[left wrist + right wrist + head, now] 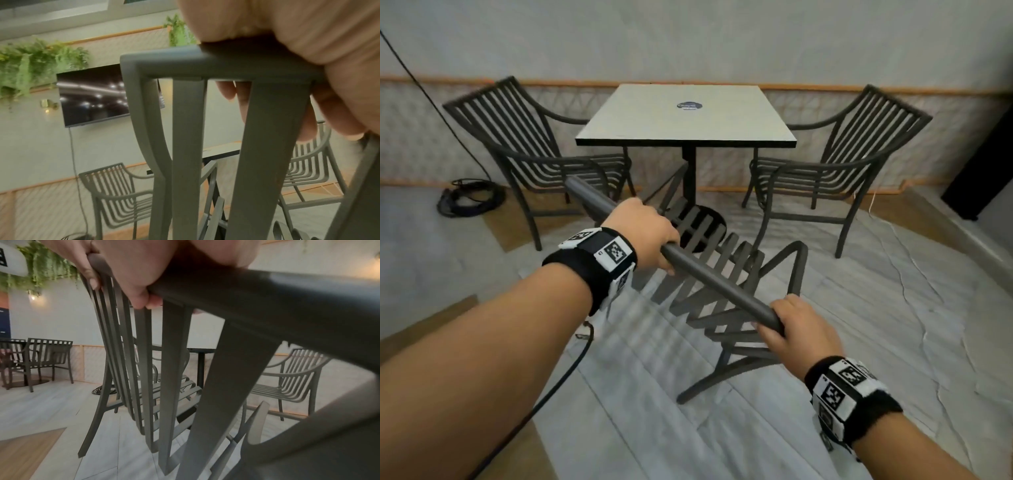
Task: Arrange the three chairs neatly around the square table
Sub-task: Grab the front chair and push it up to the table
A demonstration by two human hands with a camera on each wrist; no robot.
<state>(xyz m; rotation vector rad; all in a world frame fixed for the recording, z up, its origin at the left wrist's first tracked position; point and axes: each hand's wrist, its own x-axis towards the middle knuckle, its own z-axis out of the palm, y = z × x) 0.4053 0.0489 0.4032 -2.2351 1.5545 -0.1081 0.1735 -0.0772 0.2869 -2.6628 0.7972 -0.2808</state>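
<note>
A square pale-topped table (685, 116) on a black pedestal stands against the far wall. One dark slatted metal chair (534, 150) faces it from the left, a second chair (839, 161) from the right. The third chair (709, 274) is in front of me, turned at an angle to the table. My left hand (650, 236) grips its top rail (705, 274) near the left end, and my right hand (798, 332) grips the rail's right end. In the left wrist view my fingers (308, 116) curl round the rail (226, 65); the right wrist view shows my fingers (139, 293) wrapped on the rail (267, 293).
A coil of black cable (469, 198) lies on the floor left of the left chair, and a cable (551, 387) trails beside my left arm. A dark object (983, 164) stands at the right wall. Another table and chair set (35, 360) stands farther off.
</note>
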